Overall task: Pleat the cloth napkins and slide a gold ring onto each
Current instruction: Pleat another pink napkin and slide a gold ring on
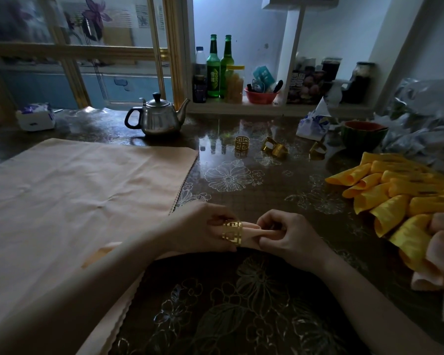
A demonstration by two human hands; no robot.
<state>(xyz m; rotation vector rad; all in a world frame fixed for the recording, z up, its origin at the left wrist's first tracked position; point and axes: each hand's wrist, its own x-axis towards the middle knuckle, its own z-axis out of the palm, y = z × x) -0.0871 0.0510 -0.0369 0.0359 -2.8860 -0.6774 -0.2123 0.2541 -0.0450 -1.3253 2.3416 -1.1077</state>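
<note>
Now your right hand (290,237) pinches the end of the pleated napkin (249,233) with curled fingers, and your left hand (200,226) grips the gold ring (231,232), which sits around the bundle just beside that end. The napkin lies with its long axis from left to right, above the table (241,303) near you. I think the ring must go leftward along this line, toward the middle. Farther out, spare rings (243,142) wait near the teapot (157,118), and the finished napkins (395,190) lie at the right.

Gold fretwork ring (231,232), peach napkin (75,201), yellow pleated napkins (395,190), dark floral-patterned table (241,303), green bottles (219,66)
</note>
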